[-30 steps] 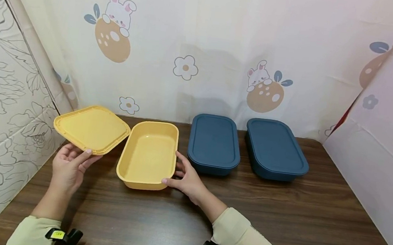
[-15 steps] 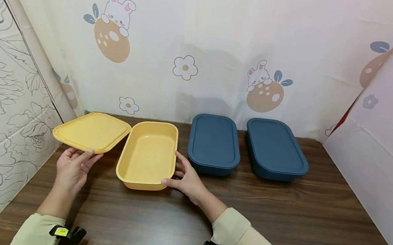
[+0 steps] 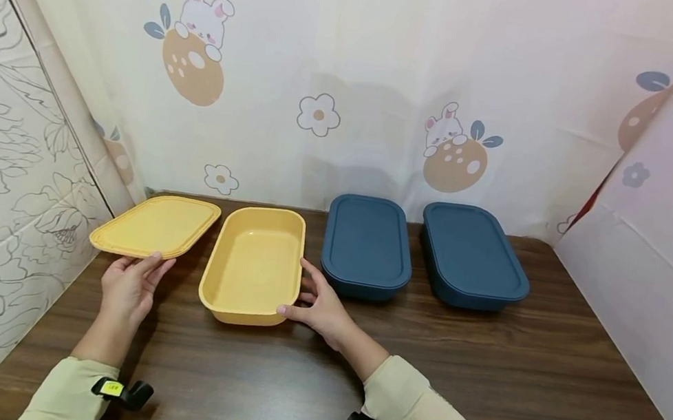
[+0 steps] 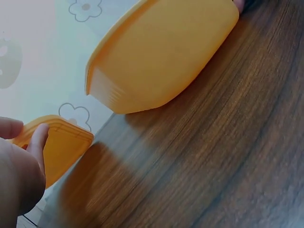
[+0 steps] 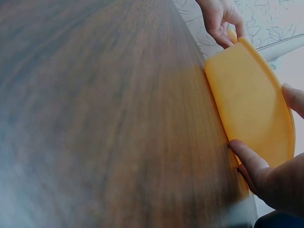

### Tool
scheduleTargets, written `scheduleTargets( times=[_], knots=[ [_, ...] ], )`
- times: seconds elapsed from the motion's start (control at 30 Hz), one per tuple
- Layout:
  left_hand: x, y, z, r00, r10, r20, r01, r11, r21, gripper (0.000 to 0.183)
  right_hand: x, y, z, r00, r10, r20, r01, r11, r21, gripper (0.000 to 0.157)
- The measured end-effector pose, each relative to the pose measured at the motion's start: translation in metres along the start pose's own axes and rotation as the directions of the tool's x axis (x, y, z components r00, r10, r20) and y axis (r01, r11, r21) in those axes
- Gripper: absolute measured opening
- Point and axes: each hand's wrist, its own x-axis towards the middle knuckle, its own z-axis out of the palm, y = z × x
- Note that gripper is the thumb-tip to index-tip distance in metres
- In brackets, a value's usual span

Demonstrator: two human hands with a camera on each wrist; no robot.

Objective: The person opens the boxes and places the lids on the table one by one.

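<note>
1. Yellow lid (image 3: pixel 157 225) is flatter than a second ago, at the tub's 9 o'clock; left hand (image 3: pixel 129 289) pinches its 6-o'clock edge.
2. Right hand (image 3: pixel 325 309) grips yellow tub (image 3: pixel 252 263) at the 5-o'clock corner, fingers spread.
3. Navy box (image 3: pixel 368 241) close at 3; loads of tabletop (image 3: pixel 254 384) toward 6.

Head view: from above the near side, I look forward and down on the brown wood-grain table (image 3: pixel 279 384), its far edge crossing mid-frame; widest of the three. Left-wrist view: low, tilted, close behind my left hand (image 3: pixel 128 289), facing the table's far edge. Right-wrist view: low, rolled sideways, close behind my right hand (image 3: pixel 323 311), facing toward the table's left edge. All three share the open yellow, round-cornered rectangular plastic box (image 3: pixel 251 269) and my left hand.
</note>
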Motion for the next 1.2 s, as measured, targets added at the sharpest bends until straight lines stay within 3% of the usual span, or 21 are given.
scheduleTargets(
  times=[0.2, 0.4, 0.9, 1.03, 1.2],
  knots=[
    [0.0029, 0.0021, 0.0019, 0.996, -0.009, -0.088, 0.011, 1.000, 0.016, 0.074, 0.0001, 0.0001, 0.0001, 1.000, -0.009, 0.010, 0.009, 1.000, 0.007, 0.096],
    [0.0031, 0.0029, -0.0004, 0.996, -0.006, -0.093, 0.008, 1.000, 0.021, 0.098, 0.0004, -0.0004, -0.0002, 1.000, -0.010, 0.009, 0.010, 1.000, 0.011, 0.095],
    [0.0068, 0.0031, -0.0023, 0.987, -0.010, -0.158, 0.005, 0.999, -0.035, 0.110, -0.0003, -0.0003, 0.0003, 1.000, 0.007, 0.002, -0.007, 1.000, 0.020, 0.097],
    [0.0072, 0.0048, -0.0020, 0.980, -0.006, -0.198, 0.001, 1.000, -0.027, 0.100, -0.0001, 0.0001, -0.0003, 1.000, 0.004, -0.003, -0.004, 1.000, 0.008, 0.097],
    [0.0061, 0.0100, -0.0036, 0.959, -0.025, -0.281, 0.038, 0.999, 0.039, 0.087, 0.0004, -0.0001, -0.0007, 1.000, 0.003, -0.002, -0.003, 1.000, 0.005, 0.096]
  ],
)
